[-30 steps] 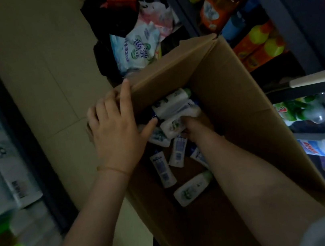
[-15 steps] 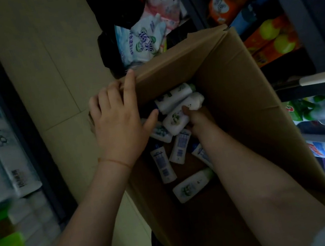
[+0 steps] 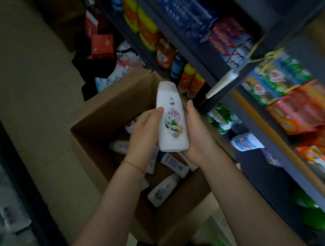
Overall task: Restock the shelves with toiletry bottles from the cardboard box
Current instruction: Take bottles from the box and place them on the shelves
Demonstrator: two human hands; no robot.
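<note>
Holding a white bottle (image 3: 170,119) upright above the open cardboard box (image 3: 98,119), cap end up: left hand (image 3: 143,138) with thumb curled onto the label side, right hand (image 3: 198,134) cupped round the other side and the base, thumb tip up along the edge. Printed on the label, two dark Chinese characters near the top, then a pink round patch with a flower picture; smaller print too fine to read. Thin band on the left wrist. Lying lower in the box, more white bottles (image 3: 163,189) loose on their sides, some showing blue-and-white back labels, partly hidden behind both hands and forearms. Standing right of the box, dark shelves (image 3: 194,59) with orange and yellow bottles (image 3: 149,33), blue packets and red-and-blue boxes, all blurred, lettering unreadable. Heaped on the floor beyond the box, red boxes (image 3: 102,45) and soft packets. Smeared at the left edge, pale packs with barcodes, cut off by the frame
</note>
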